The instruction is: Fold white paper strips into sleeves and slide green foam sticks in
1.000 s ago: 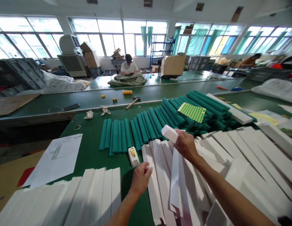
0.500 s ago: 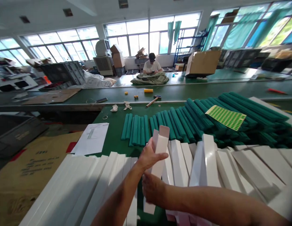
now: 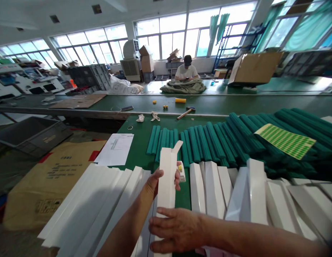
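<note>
A long, narrow white carton (image 3: 167, 178) stands tilted up before me, with an end flap sticking up at its top. My left hand (image 3: 154, 181) is wrapped around its upper half, thumb on the front and fingertips showing at the right edge. Across the lower part of the carton lies my right hand (image 3: 178, 228), fingers stretched out and apart, touching its front. Just behind the carton, a small item with a yellow spot (image 3: 181, 170) is partly hidden. White cartons (image 3: 212, 185) lie to the right, and more flat white pieces (image 3: 101, 200) to the left.
Dark green ribbed rolls (image 3: 200, 142) lie in a row and a pile, a sheet of green stickers (image 3: 285, 140) on top. A printed paper (image 3: 116, 149) lies left. Farther off are a hammer (image 3: 185, 113), a yellow cylinder (image 3: 180, 100) and a seated person (image 3: 186, 71).
The carton has turned, showing a broader face, and moved slightly left. My right hand has opened from a closed grip and now lies spread on its lower part. The view has shifted left.
</note>
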### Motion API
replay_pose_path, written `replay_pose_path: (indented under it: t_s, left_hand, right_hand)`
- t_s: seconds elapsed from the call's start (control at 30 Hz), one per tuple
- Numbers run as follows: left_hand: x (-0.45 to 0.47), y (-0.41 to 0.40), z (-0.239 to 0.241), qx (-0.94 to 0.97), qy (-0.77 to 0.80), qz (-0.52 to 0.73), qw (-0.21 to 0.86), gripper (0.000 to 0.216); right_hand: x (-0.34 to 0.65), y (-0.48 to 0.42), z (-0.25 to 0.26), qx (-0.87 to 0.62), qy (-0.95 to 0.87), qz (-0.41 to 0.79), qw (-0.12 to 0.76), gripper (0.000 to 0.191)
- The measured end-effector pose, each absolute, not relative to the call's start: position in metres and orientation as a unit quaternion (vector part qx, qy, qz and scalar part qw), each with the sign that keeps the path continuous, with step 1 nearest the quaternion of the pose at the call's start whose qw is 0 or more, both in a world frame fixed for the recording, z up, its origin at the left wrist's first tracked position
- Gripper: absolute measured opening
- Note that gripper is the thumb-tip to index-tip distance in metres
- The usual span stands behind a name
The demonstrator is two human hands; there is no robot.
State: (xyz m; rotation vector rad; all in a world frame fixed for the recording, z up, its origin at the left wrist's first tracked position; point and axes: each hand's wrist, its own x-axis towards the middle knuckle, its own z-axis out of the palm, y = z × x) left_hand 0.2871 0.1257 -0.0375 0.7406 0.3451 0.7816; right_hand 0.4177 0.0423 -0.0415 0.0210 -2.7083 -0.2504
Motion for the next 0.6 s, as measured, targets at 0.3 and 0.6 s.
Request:
replay_pose_path:
  t_s: [0.3,0.6]
  left_hand:
    - [0.262,0.158,-0.031,0.371,0.446,0.634,0.51,0.053]
    - [0.293,0.133,-0.052,0.417,0.594,0.588,0.357,0.049]
  right_hand:
    - [0.47,0.094,-0.097,-0.416,-0.879,0.074,0.223,0.032]
    - [0.466,0.25,-0.121,-0.542,-0.836,0.039,0.083,0.039]
